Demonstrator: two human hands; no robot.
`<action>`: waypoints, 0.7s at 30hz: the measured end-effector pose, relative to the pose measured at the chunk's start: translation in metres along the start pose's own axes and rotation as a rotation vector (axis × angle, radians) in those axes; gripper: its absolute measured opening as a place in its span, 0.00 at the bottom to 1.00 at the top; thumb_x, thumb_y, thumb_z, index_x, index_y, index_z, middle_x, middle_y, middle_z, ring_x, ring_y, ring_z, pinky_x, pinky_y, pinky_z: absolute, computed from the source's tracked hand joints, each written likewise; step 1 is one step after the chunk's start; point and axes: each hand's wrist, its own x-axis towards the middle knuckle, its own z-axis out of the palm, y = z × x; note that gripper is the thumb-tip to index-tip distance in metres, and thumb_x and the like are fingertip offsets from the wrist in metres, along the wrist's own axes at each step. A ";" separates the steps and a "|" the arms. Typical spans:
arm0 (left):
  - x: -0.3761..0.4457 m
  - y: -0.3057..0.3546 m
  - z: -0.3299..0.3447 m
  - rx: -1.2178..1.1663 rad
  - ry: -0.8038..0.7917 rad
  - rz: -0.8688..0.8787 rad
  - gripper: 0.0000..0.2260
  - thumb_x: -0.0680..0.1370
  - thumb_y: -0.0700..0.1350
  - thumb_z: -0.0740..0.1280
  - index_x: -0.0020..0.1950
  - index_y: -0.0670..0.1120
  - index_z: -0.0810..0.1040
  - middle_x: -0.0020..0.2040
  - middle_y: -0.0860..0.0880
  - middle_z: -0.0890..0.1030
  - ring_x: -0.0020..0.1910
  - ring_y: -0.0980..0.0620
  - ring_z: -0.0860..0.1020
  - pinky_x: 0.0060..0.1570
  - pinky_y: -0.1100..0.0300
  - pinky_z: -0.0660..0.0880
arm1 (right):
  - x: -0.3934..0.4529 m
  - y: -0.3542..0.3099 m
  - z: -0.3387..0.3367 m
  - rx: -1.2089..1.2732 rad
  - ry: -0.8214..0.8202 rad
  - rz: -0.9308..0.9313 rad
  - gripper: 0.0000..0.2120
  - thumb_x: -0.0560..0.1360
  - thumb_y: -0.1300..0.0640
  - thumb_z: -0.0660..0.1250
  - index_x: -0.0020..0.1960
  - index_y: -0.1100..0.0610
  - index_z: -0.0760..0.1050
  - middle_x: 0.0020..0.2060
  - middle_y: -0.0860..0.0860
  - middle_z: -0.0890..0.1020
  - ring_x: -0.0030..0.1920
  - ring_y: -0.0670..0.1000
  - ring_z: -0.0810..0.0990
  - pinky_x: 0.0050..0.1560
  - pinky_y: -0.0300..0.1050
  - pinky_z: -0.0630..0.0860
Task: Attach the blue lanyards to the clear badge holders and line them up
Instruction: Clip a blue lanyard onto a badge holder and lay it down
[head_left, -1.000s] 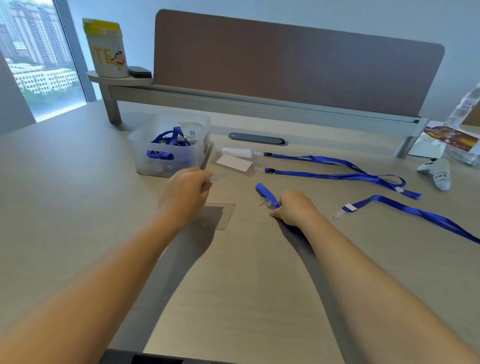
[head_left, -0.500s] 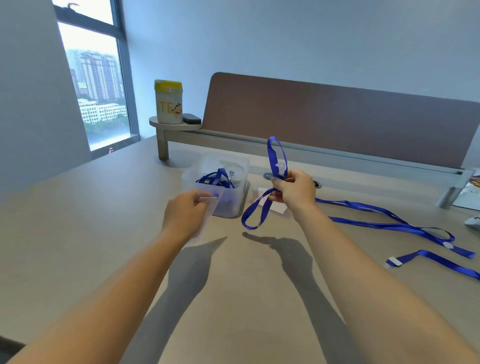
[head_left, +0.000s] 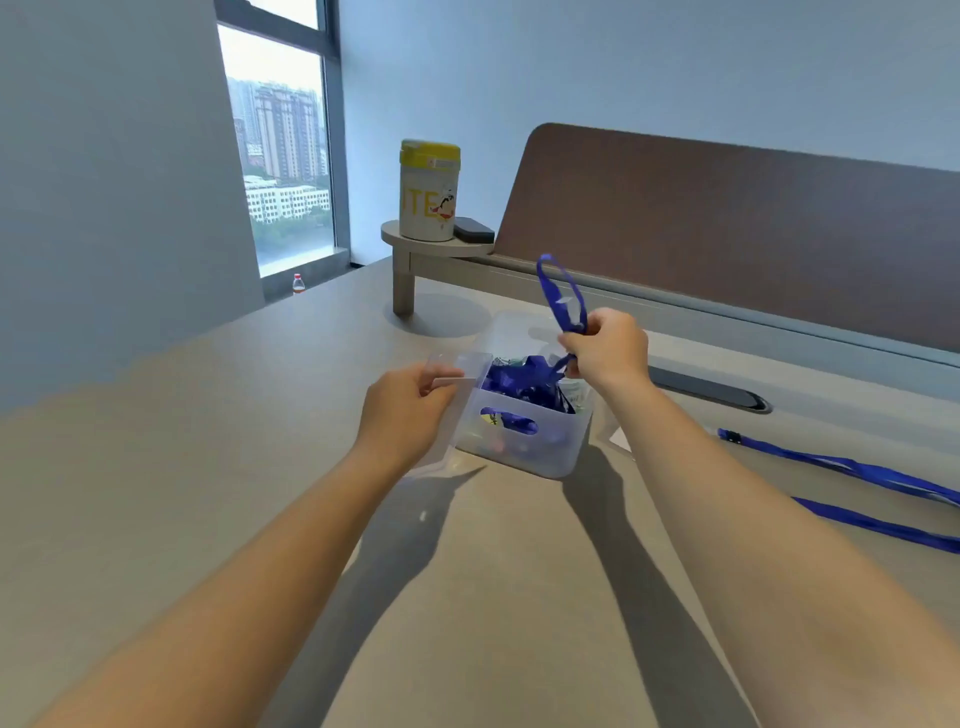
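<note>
The left hand (head_left: 410, 410) pinched a clear badge holder (head_left: 457, 374) by its top edge, holding it upright just left of the bin (head_left: 524, 421) and above the desk (head_left: 156, 441). The right hand (head_left: 608, 353) was clenched around a blue lanyard (head_left: 563, 301), raised over the bin's far right corner; one loop stood up above the fist, and the strap's lower end ran down toward the tangle of blue lanyards inside the bin. The bin was translucent with a slot handle facing the camera. Right of the bin, two more lanyards (head_left: 852, 467) lay flat on the desk, one with a black clip at its near end. Behind the bin, a small round shelf (head_left: 415, 241) carried a white canister (head_left: 428, 192) with a yellow lid; its label read "TE" in yellow letters, the rest unreadable. A dark block (head_left: 472, 229) lay beside the canister.
</note>
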 end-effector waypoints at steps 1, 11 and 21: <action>0.001 -0.002 0.001 -0.003 -0.004 -0.004 0.11 0.77 0.40 0.60 0.57 0.42 0.77 0.56 0.43 0.80 0.45 0.51 0.72 0.47 0.59 0.69 | 0.002 0.007 0.005 -0.177 -0.065 0.018 0.10 0.74 0.60 0.66 0.53 0.64 0.77 0.46 0.59 0.81 0.48 0.59 0.81 0.50 0.50 0.80; -0.007 -0.003 0.002 0.080 -0.019 0.032 0.12 0.78 0.42 0.59 0.58 0.42 0.76 0.58 0.42 0.79 0.45 0.51 0.70 0.47 0.60 0.69 | -0.009 0.005 -0.002 -0.690 -0.355 -0.159 0.18 0.75 0.69 0.59 0.63 0.61 0.75 0.59 0.60 0.78 0.54 0.58 0.76 0.49 0.45 0.72; -0.065 0.045 0.039 0.121 -0.113 0.262 0.11 0.79 0.43 0.58 0.52 0.41 0.77 0.48 0.45 0.77 0.44 0.50 0.71 0.38 0.62 0.71 | -0.093 0.060 -0.126 -0.484 -0.158 -0.031 0.16 0.77 0.66 0.56 0.61 0.60 0.76 0.62 0.57 0.78 0.60 0.58 0.76 0.60 0.51 0.73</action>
